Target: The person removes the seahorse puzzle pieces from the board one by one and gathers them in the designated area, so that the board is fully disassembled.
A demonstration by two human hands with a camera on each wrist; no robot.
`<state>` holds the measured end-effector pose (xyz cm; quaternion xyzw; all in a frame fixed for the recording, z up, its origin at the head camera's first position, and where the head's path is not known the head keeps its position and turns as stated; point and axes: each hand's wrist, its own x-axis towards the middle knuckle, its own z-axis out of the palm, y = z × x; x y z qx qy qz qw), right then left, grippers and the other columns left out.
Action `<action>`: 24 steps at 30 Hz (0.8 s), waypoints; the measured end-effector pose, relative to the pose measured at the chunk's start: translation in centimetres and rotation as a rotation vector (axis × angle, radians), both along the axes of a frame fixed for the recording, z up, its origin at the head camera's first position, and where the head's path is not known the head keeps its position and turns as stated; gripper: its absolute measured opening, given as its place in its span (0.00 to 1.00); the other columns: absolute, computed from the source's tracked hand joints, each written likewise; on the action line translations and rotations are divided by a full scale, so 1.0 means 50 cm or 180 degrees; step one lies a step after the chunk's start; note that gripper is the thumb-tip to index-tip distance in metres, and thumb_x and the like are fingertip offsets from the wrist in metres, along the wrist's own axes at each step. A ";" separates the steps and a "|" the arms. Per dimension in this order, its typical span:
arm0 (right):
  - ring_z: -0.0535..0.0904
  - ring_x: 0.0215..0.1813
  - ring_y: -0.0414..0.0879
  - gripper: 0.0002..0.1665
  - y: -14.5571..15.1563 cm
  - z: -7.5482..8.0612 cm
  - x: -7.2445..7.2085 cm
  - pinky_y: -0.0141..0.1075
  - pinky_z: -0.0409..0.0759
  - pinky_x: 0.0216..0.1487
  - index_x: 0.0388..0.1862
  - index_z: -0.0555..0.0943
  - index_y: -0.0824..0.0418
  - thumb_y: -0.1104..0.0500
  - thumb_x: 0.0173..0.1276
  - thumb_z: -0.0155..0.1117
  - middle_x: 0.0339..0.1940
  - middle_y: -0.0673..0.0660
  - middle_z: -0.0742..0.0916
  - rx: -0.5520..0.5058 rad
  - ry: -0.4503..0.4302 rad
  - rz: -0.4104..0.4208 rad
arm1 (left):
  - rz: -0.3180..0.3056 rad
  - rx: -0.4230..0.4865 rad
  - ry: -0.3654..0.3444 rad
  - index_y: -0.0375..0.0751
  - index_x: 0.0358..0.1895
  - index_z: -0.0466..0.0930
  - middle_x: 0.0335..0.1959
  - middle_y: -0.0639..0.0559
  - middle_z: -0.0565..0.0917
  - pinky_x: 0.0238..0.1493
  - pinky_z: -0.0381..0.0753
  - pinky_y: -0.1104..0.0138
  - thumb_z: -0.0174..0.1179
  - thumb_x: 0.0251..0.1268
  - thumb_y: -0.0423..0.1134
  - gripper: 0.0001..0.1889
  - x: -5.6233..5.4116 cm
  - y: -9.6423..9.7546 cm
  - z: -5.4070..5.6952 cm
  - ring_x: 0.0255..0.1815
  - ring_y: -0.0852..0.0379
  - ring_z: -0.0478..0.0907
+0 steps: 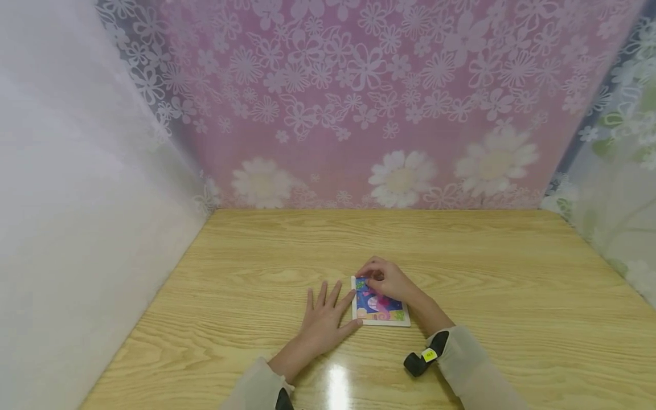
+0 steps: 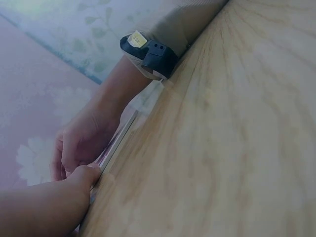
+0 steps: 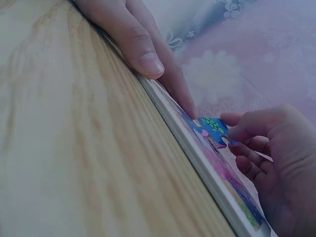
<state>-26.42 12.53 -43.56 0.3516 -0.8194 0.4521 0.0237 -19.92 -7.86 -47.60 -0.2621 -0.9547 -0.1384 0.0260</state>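
A small jigsaw puzzle (image 1: 384,323) with a white border and a blue and pink sea picture lies flat on the table. My right hand (image 1: 392,282) reaches over its far side. Between thumb and fingers it pinches a blue puzzle piece (image 3: 213,127) with a green pattern, tilted up from the board at the far left corner. Fingers spread, my left hand (image 1: 322,326) rests along the puzzle's left side. Its thumb touches the near left corner and its index fingertip the left border. In the left wrist view the board (image 2: 118,138) shows only edge-on, partly hidden behind the left thumb.
The wood-grain table (image 1: 246,273) extends around the puzzle. A pink flowered cloth (image 1: 328,142) hangs at the back, with a pale panel (image 1: 92,171) on the left and a flowered one (image 1: 625,171) on the right. A black wrist camera (image 1: 416,364) sticks out from the right sleeve.
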 end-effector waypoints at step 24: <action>0.76 0.35 0.46 0.12 0.022 -0.054 -0.045 0.35 0.76 0.35 0.45 0.82 0.62 0.68 0.62 0.60 0.38 0.55 0.81 -0.0091 -0.0471 -0.0079 | 0.0034 -0.0025 0.0023 0.54 0.71 0.54 0.71 0.42 0.49 0.62 0.33 0.40 0.30 0.63 0.70 0.37 -0.005 0.000 -0.008 0.70 0.37 0.38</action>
